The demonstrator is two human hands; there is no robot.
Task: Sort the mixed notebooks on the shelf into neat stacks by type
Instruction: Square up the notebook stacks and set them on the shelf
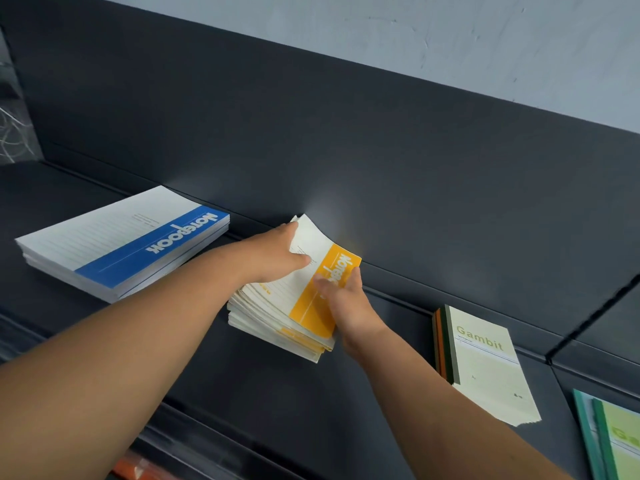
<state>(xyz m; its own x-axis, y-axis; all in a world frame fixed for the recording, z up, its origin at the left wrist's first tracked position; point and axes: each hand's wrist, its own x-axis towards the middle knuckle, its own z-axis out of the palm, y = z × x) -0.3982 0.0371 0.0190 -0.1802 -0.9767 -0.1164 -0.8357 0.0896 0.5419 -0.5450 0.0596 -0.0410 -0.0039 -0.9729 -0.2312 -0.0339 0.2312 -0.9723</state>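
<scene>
Dark shelf (277, 393), mid-frame: top yellow notebook (304, 271) lies on the yellow stack (270, 320), left hand (273, 254) gripping its upper-left white end, right hand (346, 299) pinching its yellow-band edge, lower right.

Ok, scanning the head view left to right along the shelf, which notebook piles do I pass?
blue notebook stack → yellow notebook stack, with left hand and right hand gripping its top copy → pale Gambit notebook stack → green notebooks, cut off at the right edge.
</scene>
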